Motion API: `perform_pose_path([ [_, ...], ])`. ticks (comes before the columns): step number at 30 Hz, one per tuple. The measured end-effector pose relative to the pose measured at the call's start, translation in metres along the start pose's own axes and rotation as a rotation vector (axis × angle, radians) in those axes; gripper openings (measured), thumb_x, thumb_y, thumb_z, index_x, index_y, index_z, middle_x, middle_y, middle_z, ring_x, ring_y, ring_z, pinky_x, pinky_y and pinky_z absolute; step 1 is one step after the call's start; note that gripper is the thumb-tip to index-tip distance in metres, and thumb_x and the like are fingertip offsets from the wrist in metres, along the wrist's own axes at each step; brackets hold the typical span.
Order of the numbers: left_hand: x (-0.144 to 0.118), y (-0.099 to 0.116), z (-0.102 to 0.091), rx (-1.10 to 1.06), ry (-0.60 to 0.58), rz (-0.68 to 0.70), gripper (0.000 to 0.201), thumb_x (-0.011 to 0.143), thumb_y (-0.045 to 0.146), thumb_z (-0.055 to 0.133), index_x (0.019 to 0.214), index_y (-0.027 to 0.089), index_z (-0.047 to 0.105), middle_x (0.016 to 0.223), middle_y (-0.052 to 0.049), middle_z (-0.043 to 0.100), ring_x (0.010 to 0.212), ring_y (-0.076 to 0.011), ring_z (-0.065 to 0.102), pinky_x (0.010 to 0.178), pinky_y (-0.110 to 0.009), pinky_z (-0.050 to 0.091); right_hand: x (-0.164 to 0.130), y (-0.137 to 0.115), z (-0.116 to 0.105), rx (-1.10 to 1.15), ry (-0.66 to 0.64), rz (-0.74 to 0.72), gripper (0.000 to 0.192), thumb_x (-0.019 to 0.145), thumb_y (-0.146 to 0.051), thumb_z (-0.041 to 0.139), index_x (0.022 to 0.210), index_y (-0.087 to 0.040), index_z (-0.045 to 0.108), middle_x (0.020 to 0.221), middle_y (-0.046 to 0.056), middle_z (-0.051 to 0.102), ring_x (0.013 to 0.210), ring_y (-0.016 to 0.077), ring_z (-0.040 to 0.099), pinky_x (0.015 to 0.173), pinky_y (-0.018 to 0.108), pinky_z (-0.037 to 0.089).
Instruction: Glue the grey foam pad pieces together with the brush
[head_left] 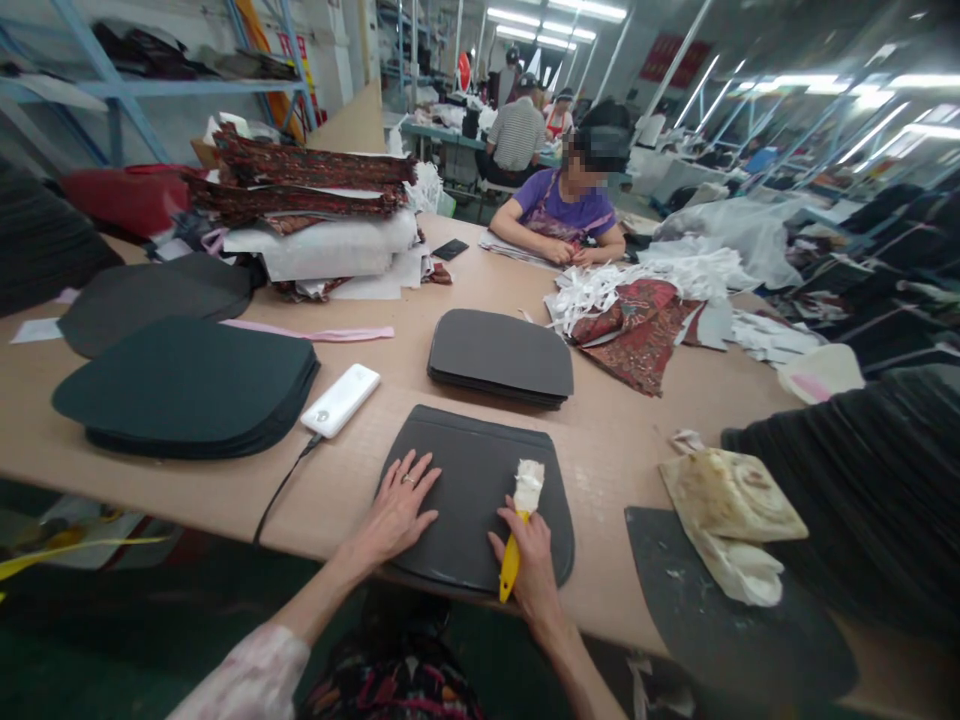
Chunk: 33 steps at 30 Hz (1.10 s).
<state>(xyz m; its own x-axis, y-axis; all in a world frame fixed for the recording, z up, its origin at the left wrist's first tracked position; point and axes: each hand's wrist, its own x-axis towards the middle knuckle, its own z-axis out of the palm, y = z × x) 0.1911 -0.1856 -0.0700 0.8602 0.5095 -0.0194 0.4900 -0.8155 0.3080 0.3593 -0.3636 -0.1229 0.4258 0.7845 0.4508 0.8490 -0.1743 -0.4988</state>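
Grey panel — open tabletop beyond right edge

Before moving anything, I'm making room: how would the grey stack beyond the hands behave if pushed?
The grey stack would probably slide without tipping, being low and broad. Its sheets look fairly stiff, lying flat. They might slip apart, since no band shows around them.

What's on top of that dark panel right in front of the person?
The left hand lies on the dark panel; the right hand, gripping a yellow-handled brush, is over its right side. The surface directly beneath them is hidden.
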Motion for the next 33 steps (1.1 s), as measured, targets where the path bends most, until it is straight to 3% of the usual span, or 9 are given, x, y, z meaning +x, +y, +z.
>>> perform_pose_path([
  [7,0.011,0.009,-0.004,0.008,0.112,-0.088,0.037,0.079,0.024,0.055,0.116,0.020,0.052,0.123,-0.008,0.051,0.118,-0.0264,0.039,0.103,-0.047,0.028,-0.013,-0.003,-0.001,0.024,0.082,0.016,0.025,0.082,-0.023,0.058,0.107,-0.022,0.060,0.110,0.010,0.065,0.091,0.0254,0.061,0.077,0.042,0.046],
  [14,0.041,0.019,-0.008,-0.025,0.137,-0.134,0.035,0.076,0.014,0.054,0.111,0.018,0.055,0.121,-0.011,0.051,0.113,-0.0289,0.041,0.097,-0.047,0.035,-0.006,-0.010,-0.002,0.018,0.151,0.135,0.027,0.082,-0.018,0.056,0.109,-0.023,0.058,0.112,0.010,0.064,0.098,0.0254,0.060,0.079,0.042,0.048],
  [19,0.091,0.053,0.001,-0.252,0.045,0.085,0.034,0.082,0.012,0.047,0.115,0.019,0.051,0.120,-0.009,0.052,0.110,-0.0232,0.043,0.092,-0.040,0.040,-0.010,-0.005,-0.013,-0.092,0.239,0.285,0.030,0.082,-0.019,0.057,0.111,-0.023,0.057,0.113,0.011,0.063,0.103,0.0272,0.059,0.083,0.047,0.047],
  [23,0.135,0.091,0.012,-0.270,-0.054,0.221,0.032,0.083,0.012,0.048,0.114,0.019,0.052,0.117,-0.007,0.054,0.108,-0.0216,0.044,0.093,-0.037,0.037,-0.022,0.002,-0.019,-0.124,0.240,0.417,0.033,0.083,-0.020,0.056,0.116,-0.022,0.054,0.117,0.012,0.060,0.107,0.0284,0.055,0.084,0.049,0.047],
  [28,0.167,0.116,0.027,-0.144,-0.209,0.232,0.025,0.083,0.019,0.052,0.108,0.016,0.056,0.109,-0.009,0.056,0.101,-0.0256,0.047,0.084,-0.039,0.039,-0.030,0.009,-0.019,-0.031,0.223,0.438,0.033,0.083,-0.018,0.055,0.116,-0.023,0.054,0.119,0.010,0.059,0.111,0.0263,0.054,0.084,0.044,0.050],
  [33,0.180,0.119,0.039,-0.139,-0.180,0.137,0.019,0.085,0.022,0.049,0.102,0.018,0.057,0.102,-0.007,0.055,0.096,-0.0241,0.048,0.080,-0.037,0.039,-0.028,0.011,-0.024,0.027,0.193,0.441,0.037,0.083,-0.015,0.054,0.119,-0.026,0.051,0.123,0.009,0.057,0.113,0.0250,0.053,0.085,0.044,0.052],
])
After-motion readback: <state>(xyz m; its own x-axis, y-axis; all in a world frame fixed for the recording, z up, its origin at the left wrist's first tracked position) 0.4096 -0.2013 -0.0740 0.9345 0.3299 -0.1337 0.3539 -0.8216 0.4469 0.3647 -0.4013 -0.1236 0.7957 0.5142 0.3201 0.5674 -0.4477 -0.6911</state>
